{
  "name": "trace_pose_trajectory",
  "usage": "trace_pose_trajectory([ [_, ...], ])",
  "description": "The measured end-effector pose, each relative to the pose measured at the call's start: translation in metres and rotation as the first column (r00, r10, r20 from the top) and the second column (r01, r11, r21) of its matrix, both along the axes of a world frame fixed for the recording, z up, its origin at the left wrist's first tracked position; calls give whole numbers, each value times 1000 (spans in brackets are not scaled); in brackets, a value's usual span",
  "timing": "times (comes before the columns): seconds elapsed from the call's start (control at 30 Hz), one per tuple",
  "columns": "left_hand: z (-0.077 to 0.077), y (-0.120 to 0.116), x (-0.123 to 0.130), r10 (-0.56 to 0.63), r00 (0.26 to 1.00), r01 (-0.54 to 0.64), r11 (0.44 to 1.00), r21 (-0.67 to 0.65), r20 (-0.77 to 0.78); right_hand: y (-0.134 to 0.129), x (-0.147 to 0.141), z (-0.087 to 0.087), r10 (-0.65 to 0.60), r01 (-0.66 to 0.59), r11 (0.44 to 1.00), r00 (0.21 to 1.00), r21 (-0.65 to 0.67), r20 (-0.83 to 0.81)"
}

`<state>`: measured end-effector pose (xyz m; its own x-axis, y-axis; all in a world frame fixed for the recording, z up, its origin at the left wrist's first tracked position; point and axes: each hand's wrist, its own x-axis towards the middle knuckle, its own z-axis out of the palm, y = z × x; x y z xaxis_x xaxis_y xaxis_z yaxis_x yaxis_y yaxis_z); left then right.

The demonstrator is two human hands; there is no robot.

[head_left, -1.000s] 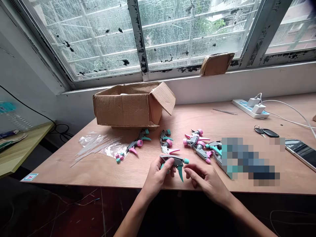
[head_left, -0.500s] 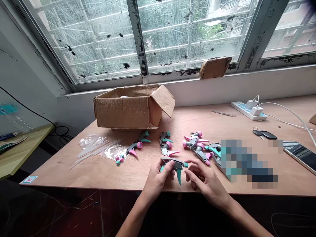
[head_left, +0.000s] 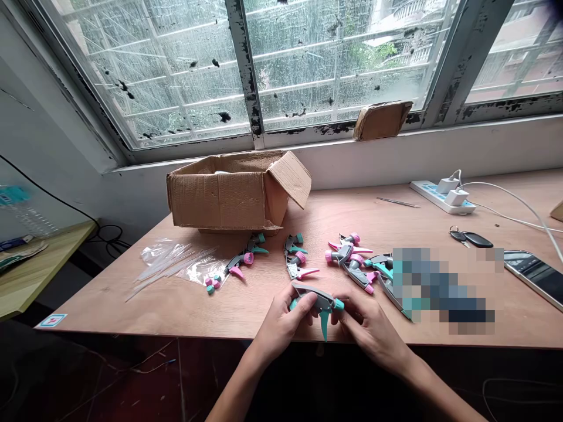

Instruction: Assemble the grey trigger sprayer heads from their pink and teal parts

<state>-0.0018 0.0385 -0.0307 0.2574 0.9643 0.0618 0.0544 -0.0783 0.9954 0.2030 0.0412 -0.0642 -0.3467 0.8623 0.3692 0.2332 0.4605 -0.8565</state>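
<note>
A grey and teal spray trigger head (head_left: 320,300) is held over the table's front edge, its teal lever pointing down. My left hand (head_left: 285,319) is closed around its left end, thumb on the near side. At the teal nozzle end, my right hand (head_left: 367,322) has its fingers curled close to the nozzle; whether they grip it is hidden. Behind my hands lie two trigger heads (head_left: 295,258) one behind the other. A pile of pink, grey and teal trigger heads (head_left: 352,261) is to the right. Another pair (head_left: 241,261) lies left, near small pink and teal caps (head_left: 213,283).
An open cardboard box (head_left: 220,199) stands at the back. Thin clear tubes (head_left: 169,266) lie on plastic bags at left. A power strip (head_left: 440,196), keys (head_left: 471,238) and a phone (head_left: 539,278) are at right, beside a pixelated patch.
The held trigger head has moved slightly right and tilted, its nozzle end lower. My right hand's fingers have closed in toward the nozzle.
</note>
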Motion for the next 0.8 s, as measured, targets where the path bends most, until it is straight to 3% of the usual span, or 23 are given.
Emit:
trace_pose_trajectory([
  [0.1,0,0,0,-26,1000,27,1000,-8,13,-1,0,0,8,-8,1000,999,15,32],
  [0.27,-3,1,0,39,999,-38,999,-36,34,-4,-2,-6,-30,28,998,998,-54,-46],
  [0.4,-3,1,0,58,998,-57,998,-39,20,-5,-3,-9,-65,64,998,996,-30,-61],
  [0.57,1,0,1,1,998,-1,1000,-12,-66,-2,-2,-8,-70,64,995,995,-72,-77],
  [0.8,0,0,0,20,1000,-20,999,-39,-7,-5,-3,-9,-55,45,994,994,-104,-92],
])
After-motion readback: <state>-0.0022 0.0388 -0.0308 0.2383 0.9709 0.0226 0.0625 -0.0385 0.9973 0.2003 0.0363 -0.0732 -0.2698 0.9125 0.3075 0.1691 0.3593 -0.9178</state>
